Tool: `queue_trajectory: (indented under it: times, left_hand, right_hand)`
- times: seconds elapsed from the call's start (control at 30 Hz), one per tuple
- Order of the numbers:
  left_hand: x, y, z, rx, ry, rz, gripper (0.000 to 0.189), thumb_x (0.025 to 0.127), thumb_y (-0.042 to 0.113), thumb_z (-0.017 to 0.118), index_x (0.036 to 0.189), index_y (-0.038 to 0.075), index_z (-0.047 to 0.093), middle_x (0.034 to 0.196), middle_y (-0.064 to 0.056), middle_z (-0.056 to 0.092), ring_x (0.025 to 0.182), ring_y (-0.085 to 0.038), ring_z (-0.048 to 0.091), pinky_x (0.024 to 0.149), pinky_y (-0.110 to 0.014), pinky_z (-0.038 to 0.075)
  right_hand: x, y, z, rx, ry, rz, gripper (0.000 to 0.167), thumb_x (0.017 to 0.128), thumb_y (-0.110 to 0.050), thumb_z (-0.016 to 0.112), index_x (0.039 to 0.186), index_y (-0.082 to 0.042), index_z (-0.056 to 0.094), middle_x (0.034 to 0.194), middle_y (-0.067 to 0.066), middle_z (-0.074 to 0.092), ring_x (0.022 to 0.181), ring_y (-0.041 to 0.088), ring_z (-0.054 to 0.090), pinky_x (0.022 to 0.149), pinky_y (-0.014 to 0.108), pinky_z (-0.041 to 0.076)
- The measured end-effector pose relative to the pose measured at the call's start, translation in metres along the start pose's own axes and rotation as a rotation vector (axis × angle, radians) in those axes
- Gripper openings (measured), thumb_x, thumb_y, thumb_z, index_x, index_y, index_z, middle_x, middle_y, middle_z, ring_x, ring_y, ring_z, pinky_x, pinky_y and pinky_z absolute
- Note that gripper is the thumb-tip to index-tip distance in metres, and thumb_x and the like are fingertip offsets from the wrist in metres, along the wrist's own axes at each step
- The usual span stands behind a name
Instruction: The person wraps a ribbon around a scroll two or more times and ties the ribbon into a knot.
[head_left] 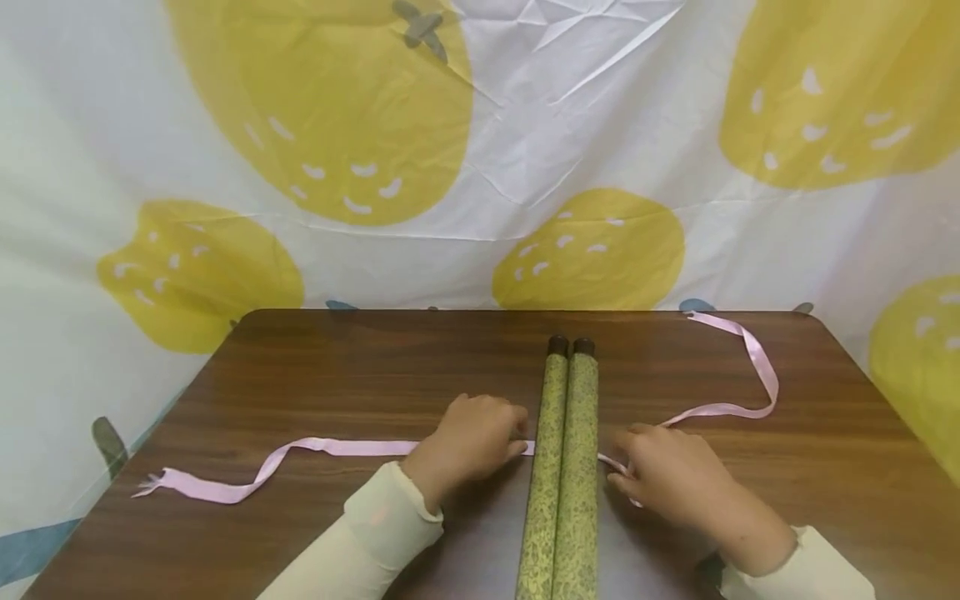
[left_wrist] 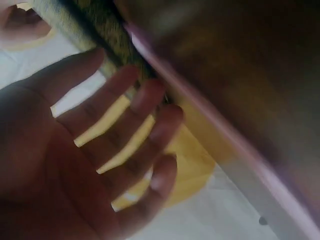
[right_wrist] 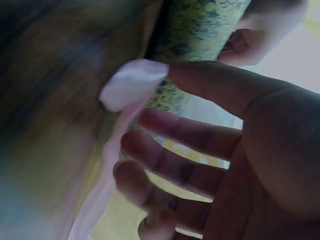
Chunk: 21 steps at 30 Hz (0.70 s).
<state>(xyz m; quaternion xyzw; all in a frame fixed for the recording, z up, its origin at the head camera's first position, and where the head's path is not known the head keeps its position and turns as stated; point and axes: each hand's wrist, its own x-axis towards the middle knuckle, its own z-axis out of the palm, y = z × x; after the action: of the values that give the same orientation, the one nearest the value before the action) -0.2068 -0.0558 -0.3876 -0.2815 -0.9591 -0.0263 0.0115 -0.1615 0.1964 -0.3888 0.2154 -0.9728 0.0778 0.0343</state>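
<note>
Two slim rolls in yellow-green patterned covering lie lengthwise on the brown worktop (head_left: 390, 375), from just right of the frame's centre down to its bottom edge. The left roll (head_left: 545, 483) and right roll (head_left: 577, 483) lie side by side, each with a dark cap at its upper end. A pink ribbon (head_left: 367, 448) runs crosswise at them: its left stretch reaches a frayed end at the lower left (a few loose threads show there), and its right stretch curves to the worktop's far edge at the upper right.

The left hand (head_left: 468, 437), just left of the rolls, is above the ribbon; the left wrist view shows its fingers spread and gently bent, gripping nothing. The right hand (head_left: 667, 473), just right of the rolls, has its thumb at a fold of the ribbon, with the fingers loosely bent and apart from the thumb, the strip running along the fingertips.

Pale sleeves (head_left: 390, 521) cover both forearms. A white cloth (head_left: 510, 158) printed with large yellow fruit fills the upper frame.
</note>
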Motion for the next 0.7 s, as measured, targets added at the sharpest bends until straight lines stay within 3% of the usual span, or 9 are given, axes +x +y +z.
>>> queue_trajectory:
  times: [0.2, 0.4, 0.47, 0.63, 0.7]
  left_hand:
    - [0.006, 0.004, 0.006, 0.013, -0.016, -0.085, 0.020, 0.088, 0.037, 0.074, 0.082, 0.020, 0.066, 0.087, -0.001, 0.074, 0.085, -0.027, 0.071, 0.077, -0.048, 0.051]
    - [0.003, 0.004, 0.006, 0.025, -0.034, -0.075, 0.022, 0.085, 0.029, 0.077, 0.073, 0.019, 0.062, 0.085, -0.003, 0.074, 0.083, -0.028, 0.071, 0.072, -0.048, 0.051]
    - [0.002, 0.005, 0.006, 0.035, -0.028, -0.065, 0.023, 0.085, 0.023, 0.075, 0.068, 0.018, 0.061, 0.083, -0.004, 0.074, 0.080, -0.028, 0.071, 0.070, -0.047, 0.051]
    - [0.001, 0.004, 0.005, 0.047, -0.023, -0.051, 0.019, 0.085, 0.017, 0.069, 0.069, 0.017, 0.060, 0.078, -0.003, 0.072, 0.075, -0.027, 0.069, 0.075, -0.048, 0.050]
    - [0.001, 0.003, 0.004, 0.037, -0.013, -0.044, 0.016, 0.084, 0.018, 0.069, 0.072, 0.017, 0.059, 0.074, -0.001, 0.069, 0.071, -0.025, 0.067, 0.080, -0.049, 0.049]
  right_hand:
    - [-0.001, 0.012, 0.006, -0.058, -0.072, 0.026, 0.022, 0.074, -0.023, 0.078, 0.074, -0.021, 0.057, 0.064, -0.008, 0.056, 0.058, 0.014, 0.053, 0.048, 0.040, 0.043]
    - [-0.005, 0.023, 0.005, -0.121, -0.105, 0.048, 0.026, 0.068, -0.013, 0.075, 0.063, -0.020, 0.050, 0.063, -0.002, 0.056, 0.054, 0.021, 0.053, 0.047, 0.044, 0.041]
    - [-0.006, 0.025, 0.004, -0.143, -0.081, 0.028, 0.025, 0.066, -0.012, 0.076, 0.064, -0.020, 0.052, 0.068, -0.001, 0.058, 0.055, 0.023, 0.055, 0.046, 0.044, 0.041]
    - [-0.003, 0.022, 0.004, -0.174, 0.024, -0.059, 0.028, 0.068, -0.011, 0.079, 0.062, -0.024, 0.056, 0.106, 0.007, 0.067, 0.058, 0.022, 0.058, 0.043, 0.038, 0.040]
    - [-0.002, 0.020, 0.004, -0.165, 0.038, -0.068, 0.032, 0.070, -0.011, 0.078, 0.058, -0.026, 0.053, 0.101, 0.003, 0.068, 0.057, 0.018, 0.054, 0.042, 0.036, 0.039]
